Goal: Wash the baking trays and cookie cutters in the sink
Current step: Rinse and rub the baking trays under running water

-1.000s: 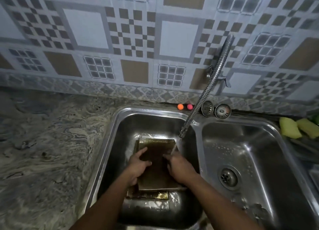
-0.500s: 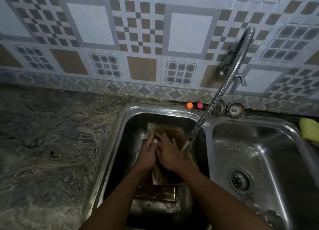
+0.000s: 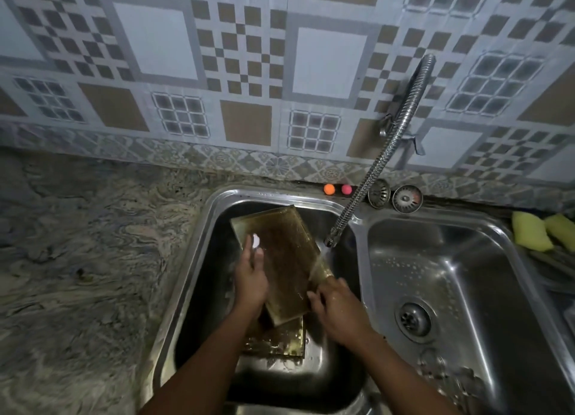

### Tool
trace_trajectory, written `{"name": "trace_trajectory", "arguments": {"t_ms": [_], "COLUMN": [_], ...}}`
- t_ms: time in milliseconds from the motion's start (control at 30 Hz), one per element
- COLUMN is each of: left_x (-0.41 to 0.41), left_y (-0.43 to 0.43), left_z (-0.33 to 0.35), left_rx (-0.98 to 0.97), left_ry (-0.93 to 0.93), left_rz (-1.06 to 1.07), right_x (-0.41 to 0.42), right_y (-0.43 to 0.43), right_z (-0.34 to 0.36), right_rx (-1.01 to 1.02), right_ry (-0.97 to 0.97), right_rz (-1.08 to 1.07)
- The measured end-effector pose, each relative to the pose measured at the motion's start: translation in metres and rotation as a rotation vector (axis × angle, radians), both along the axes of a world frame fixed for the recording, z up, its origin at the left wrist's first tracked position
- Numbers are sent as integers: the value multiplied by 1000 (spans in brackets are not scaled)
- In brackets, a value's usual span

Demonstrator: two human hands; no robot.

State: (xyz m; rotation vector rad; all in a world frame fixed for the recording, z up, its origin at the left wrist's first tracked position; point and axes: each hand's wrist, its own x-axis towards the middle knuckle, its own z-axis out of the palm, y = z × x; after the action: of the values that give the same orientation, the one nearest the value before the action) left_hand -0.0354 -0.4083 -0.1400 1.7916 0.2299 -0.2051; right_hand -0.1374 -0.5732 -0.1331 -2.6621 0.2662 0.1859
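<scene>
1. The marbled counter (image 3: 77, 259) fills the left side, up to the rim of the double sink (image 3: 199, 252).
2. In the sink's left basin, the left hand (image 3: 250, 277) lies on the left edge of the baking tray (image 3: 283, 259). Its fingers (image 3: 251, 246) are fairly straight and narrow together, with a white fleck at the tips. Whether the thumb hooks under the edge cannot be told.
3. The baking tray is brown, wet and tilted, with its far end raised toward the back of the basin. Its near end sits over a second tray (image 3: 280, 343) lying flat on the basin floor.
4. The right hand (image 3: 339, 308) holds the tray's near right edge, its fingers (image 3: 312, 299) curled round it.
5. Water runs from the flexible tap hose (image 3: 382, 156) onto the tray's right edge, just above the right hand.
6. On the back ledge sit an orange ball (image 3: 329, 189) and a pink ball (image 3: 346, 189), then two strainers (image 3: 407, 198).
7. The right basin shows its drain (image 3: 413, 319).
8. Two yellow sponges (image 3: 530, 235) lie at the far right.
</scene>
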Motion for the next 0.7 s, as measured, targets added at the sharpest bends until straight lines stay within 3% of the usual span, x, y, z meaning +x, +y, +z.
{"name": "trace_trajectory", "arguments": {"t_ms": [67,200,267,400,500,600,700], "left_x": [-2,0,0,-3,-11,-13,-7], "left_y": [-3,-3,-1,-1,-6,-17,-19], "left_z": [5,7,5,2,6,15,13], "left_rx": [-17,-22,-31,-90,-205,-294,-320], "left_ry": [-34,-31,4,74,162,251,320], "left_rz": [25,27,24,-11,-107,-155,-91], "right_x": [3,5,9,32,53,61,53], "right_y": [16,43,40,23,30,46,50], "right_z": [0,9,11,8,4,9,19], "right_rx": [12,118,166,48,0,-77,18], "right_ry": [-69,-122,-100,106,187,208,221], "right_rz": [28,346,258,20,4,148,370]}}
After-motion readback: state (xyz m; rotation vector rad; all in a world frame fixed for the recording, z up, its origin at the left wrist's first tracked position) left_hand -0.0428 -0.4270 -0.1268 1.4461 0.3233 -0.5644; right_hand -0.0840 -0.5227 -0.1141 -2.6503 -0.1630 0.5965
